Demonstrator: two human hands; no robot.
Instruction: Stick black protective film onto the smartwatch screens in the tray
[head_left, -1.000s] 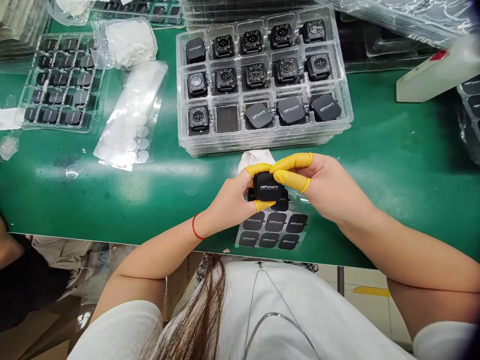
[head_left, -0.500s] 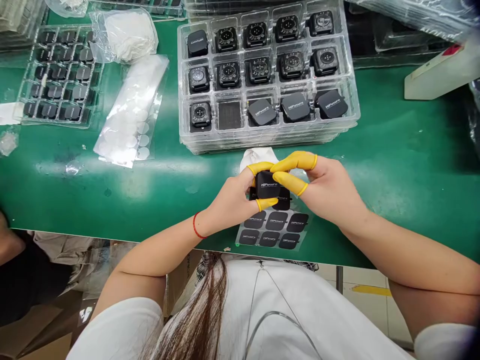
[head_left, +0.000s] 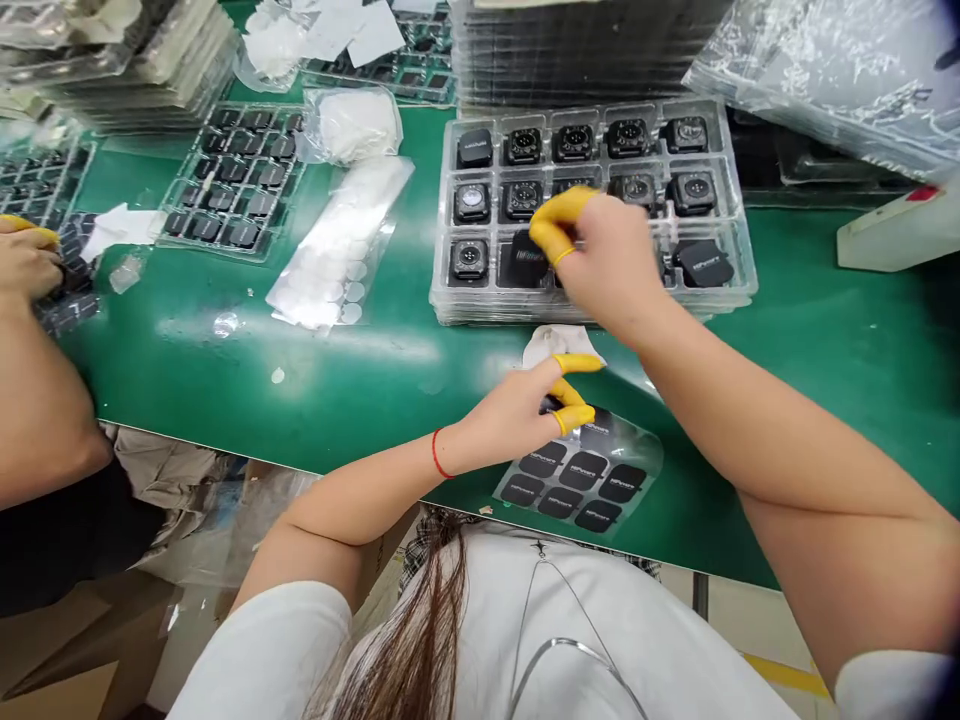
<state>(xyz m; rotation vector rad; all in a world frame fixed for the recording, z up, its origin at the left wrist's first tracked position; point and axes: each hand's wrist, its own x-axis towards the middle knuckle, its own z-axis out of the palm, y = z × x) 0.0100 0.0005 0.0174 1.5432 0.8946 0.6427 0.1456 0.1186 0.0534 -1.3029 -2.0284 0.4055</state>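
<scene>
Reaching hand: the right hand (head_left: 600, 250), fingers in yellow finger cots (head_left: 551, 228) bunched together over the middle of the clear plastic tray (head_left: 739, 290); whether they grip anything, the hand hides.
Tray contents: dark square smartwatch bodies (head_left: 574, 143) in rows of compartments, with a black-covered piece (head_left: 703, 263) in the lower right compartment.
Pinching hand: the left hand (head_left: 517, 410), red string (head_left: 435, 455) at the wrist, fingers and thumb closed on a black pad (head_left: 556, 405).
Pad's place: top edge of a sheet of black HiFuture pads (head_left: 577, 475), lower middle of the frame, on the green workbench (head_left: 825, 320).
Just above: a white wipe (head_left: 559, 345).
Left of the tray: a bag of white round discs (head_left: 337, 250).
Far left edge: a co-worker's hand (head_left: 26, 262), also in a yellow cot, over black pieces.
</scene>
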